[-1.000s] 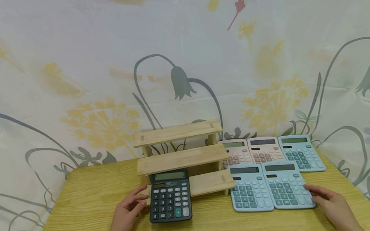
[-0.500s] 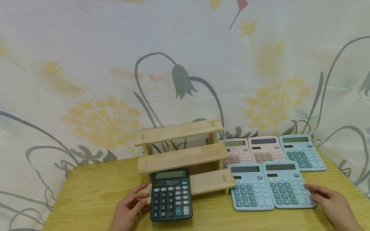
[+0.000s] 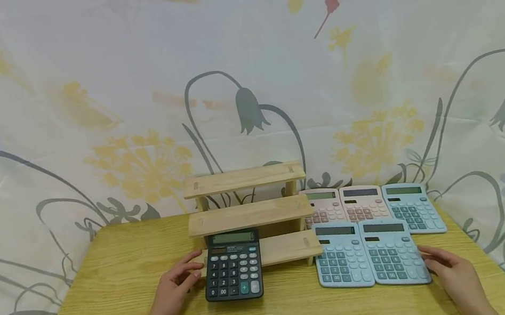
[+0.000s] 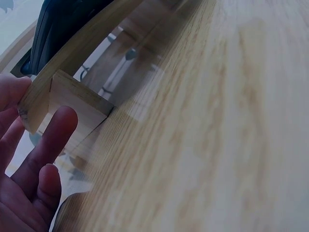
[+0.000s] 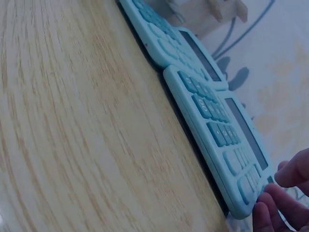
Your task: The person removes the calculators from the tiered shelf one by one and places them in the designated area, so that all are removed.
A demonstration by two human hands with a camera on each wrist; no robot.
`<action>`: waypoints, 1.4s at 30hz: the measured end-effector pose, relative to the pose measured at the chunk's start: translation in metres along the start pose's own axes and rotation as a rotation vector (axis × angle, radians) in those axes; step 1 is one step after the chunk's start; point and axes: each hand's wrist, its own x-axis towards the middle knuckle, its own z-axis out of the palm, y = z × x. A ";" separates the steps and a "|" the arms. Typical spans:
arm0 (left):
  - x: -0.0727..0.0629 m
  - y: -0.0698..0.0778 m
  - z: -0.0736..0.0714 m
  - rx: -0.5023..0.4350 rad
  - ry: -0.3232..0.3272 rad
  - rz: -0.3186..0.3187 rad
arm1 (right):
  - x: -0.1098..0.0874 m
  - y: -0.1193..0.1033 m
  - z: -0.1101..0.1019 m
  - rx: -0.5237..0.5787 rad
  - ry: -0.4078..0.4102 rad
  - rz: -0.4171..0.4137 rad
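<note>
A black calculator [image 3: 232,268] leans on the bottom step of a wooden three-step shelf [image 3: 289,248]. My left hand [image 3: 174,287] is beside that step's left end, fingers loosely bent. In the left wrist view, fingertips [image 4: 19,89] meet the end of the wooden board [image 4: 72,53], and the black calculator shows above it. My right hand [image 3: 457,276] is at the right edge of a light blue calculator [image 3: 394,253]. In the right wrist view, its fingers [image 5: 277,205] are close by the calculator's corner; contact is hard to tell. Neither hand grips anything.
Another blue calculator [image 3: 342,258] lies against the first one's left side. Behind them are two pink calculators [image 3: 321,207] and a third blue one [image 3: 412,209]. A flower-printed cloth [image 3: 240,73] hangs behind the wood-grain table [image 3: 134,249].
My right fingers have shifted slightly right, off the blue calculator's face to its edge. The left hand and the calculators stay in place; the head view has tilted very slightly.
</note>
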 end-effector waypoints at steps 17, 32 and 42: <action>-0.002 -0.003 -0.001 0.003 0.009 -0.049 | -0.025 -0.027 0.024 0.088 -0.137 -0.176; -0.001 -0.003 0.001 0.010 0.017 -0.025 | -0.053 -0.052 0.083 0.145 -0.269 -0.320; -0.001 -0.003 0.001 0.023 0.023 -0.027 | -0.073 -0.056 0.109 0.232 -0.459 -0.522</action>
